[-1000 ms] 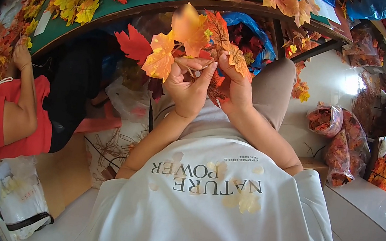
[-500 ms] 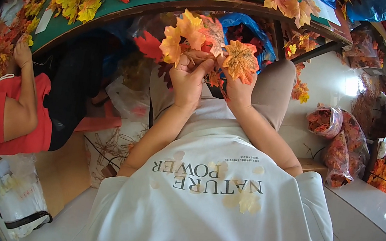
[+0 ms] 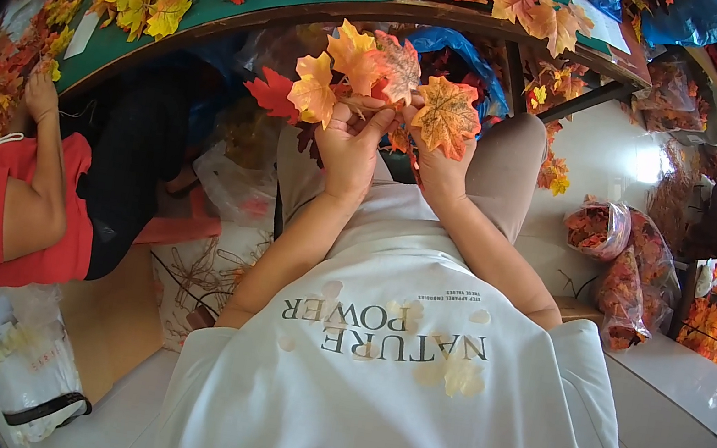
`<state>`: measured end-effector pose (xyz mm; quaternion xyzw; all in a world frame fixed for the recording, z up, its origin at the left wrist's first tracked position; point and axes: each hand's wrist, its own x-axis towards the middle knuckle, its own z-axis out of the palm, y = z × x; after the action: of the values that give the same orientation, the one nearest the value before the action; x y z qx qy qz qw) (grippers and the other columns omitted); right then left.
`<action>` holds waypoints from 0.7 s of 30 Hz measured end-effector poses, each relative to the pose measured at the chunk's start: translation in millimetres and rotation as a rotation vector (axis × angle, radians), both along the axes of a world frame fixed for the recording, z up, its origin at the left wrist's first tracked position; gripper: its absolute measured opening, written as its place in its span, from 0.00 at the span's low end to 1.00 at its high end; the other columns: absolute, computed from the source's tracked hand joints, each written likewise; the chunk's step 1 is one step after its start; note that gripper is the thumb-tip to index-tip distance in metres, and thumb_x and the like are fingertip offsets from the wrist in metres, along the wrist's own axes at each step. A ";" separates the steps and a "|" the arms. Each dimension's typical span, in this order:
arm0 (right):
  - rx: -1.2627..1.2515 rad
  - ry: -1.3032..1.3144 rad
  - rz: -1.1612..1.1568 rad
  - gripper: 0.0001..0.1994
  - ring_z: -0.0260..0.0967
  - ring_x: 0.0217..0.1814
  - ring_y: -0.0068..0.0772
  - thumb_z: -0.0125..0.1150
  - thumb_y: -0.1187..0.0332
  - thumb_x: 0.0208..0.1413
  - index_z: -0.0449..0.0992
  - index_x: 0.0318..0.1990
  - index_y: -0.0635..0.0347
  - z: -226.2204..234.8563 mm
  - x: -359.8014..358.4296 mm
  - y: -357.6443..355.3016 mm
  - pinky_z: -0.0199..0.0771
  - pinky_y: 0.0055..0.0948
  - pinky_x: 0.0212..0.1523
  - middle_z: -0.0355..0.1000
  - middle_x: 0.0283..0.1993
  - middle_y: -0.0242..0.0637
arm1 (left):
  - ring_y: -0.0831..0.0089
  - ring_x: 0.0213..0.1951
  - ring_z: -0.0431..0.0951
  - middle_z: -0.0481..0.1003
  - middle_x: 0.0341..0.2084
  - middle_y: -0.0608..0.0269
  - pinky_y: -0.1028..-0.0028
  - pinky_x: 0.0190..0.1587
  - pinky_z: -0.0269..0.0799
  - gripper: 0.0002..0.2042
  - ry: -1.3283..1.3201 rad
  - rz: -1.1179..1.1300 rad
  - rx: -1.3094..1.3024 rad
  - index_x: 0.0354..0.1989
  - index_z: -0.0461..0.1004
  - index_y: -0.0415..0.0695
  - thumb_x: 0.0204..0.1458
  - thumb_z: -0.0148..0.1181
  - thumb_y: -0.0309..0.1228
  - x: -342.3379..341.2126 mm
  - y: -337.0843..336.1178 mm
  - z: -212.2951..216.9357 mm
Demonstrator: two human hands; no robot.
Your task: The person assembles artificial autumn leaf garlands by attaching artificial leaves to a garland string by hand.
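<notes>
In front of my lap, both hands are raised close together around a bunch of artificial maple leaves in orange, yellow and red. My left hand is closed, thumb against fingers, pinching the bunch near its stems. A red leaf sticks out past it on the left. My right hand is closed too, its fingertips almost meeting the left ones. An orange leaf with dark specks stands over its fingers. The stems between my fingertips are too small to make out.
Ahead runs a green-topped table heaped with yellow, red and orange leaves. On the left, a person in red works at it. Below the table hangs a blue plastic bag. Clear bags of leaves stand on the right-hand floor.
The bunch has shifted very slightly in my hands, its leaves tilting a little. Both hands keep nearly the same place and grip.
</notes>
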<state>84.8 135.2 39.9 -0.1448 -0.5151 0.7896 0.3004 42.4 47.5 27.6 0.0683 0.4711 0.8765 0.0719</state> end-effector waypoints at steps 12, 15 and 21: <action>0.222 -0.055 0.093 0.06 0.71 0.33 0.23 0.63 0.77 0.48 0.75 0.35 0.66 -6.7 2.3 6.4 0.72 0.22 0.37 0.74 0.33 0.35 | 0.77 0.30 0.76 0.75 0.28 0.62 0.78 0.35 0.75 0.06 0.021 0.066 -0.059 0.32 0.72 0.36 0.46 0.60 0.15 -8.6 -1.9 -19.0; 0.215 0.082 -0.086 0.06 0.71 0.31 0.23 0.64 0.76 0.47 0.75 0.34 0.68 -29.1 -7.3 14.9 0.72 0.23 0.35 0.74 0.32 0.36 | 0.79 0.29 0.75 0.74 0.26 0.63 0.79 0.35 0.74 0.05 0.006 0.021 -0.056 0.30 0.72 0.36 0.46 0.59 0.15 -6.9 1.6 -10.6; 0.413 -0.278 0.099 0.15 0.70 0.39 0.19 0.66 0.74 0.47 0.72 0.43 0.65 -10.6 4.0 24.6 0.70 0.22 0.42 0.74 0.39 0.32 | 0.81 0.28 0.74 0.74 0.24 0.65 0.81 0.33 0.74 0.05 0.044 0.034 -0.116 0.29 0.72 0.37 0.46 0.58 0.15 -4.6 -1.2 -13.6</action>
<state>88.8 159.8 29.3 -0.1621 -0.7082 0.6540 0.2111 37.8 46.4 14.0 0.0755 0.5237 0.8470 0.0505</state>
